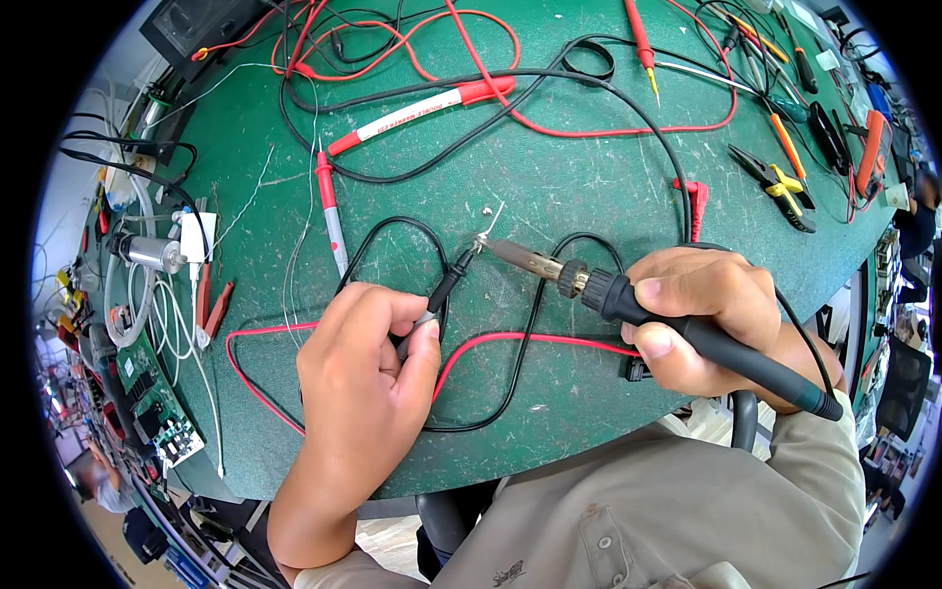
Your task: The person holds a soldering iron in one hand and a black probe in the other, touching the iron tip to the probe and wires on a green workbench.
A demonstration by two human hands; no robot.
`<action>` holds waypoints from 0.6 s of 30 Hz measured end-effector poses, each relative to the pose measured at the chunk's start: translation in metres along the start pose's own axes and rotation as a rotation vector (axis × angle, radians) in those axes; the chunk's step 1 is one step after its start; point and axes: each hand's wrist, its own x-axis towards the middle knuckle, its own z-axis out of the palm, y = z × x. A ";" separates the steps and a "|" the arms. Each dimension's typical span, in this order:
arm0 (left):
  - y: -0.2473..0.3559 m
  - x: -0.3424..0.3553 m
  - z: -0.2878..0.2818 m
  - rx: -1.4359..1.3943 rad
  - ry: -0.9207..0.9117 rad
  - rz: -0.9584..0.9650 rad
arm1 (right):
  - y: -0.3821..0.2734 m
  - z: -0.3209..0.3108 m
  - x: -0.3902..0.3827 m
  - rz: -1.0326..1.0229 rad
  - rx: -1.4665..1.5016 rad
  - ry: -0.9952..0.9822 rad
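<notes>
My left hand is closed on a black-and-grey test probe, whose metal end points up and right at the centre. My right hand grips a soldering iron by its black handle, its tip angled left to the probe's metal end. At that meeting point are a small silvery piece and a thin pale strand; whether tip and probe touch is hard to tell. A small shiny bead sits just above. Black and red leads loop around both hands on the green worktop.
Red probes, a red-and-white marker and cables lie ahead. Pliers and other hand tools fill the right. A circuit board, a cylinder and white cables line the left. Co-workers appear at both edges.
</notes>
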 end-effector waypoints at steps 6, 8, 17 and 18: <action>-0.003 0.000 0.000 -0.007 0.005 0.046 | 0.000 -0.001 0.000 0.002 0.017 -0.008; -0.004 0.000 0.000 -0.006 0.004 0.054 | 0.000 0.000 0.000 -0.002 0.010 -0.007; -0.003 0.000 0.000 -0.008 0.006 0.060 | 0.001 -0.001 -0.001 -0.010 -0.005 -0.002; -0.003 0.000 0.000 -0.009 0.010 0.065 | 0.001 -0.001 -0.001 -0.005 -0.002 -0.002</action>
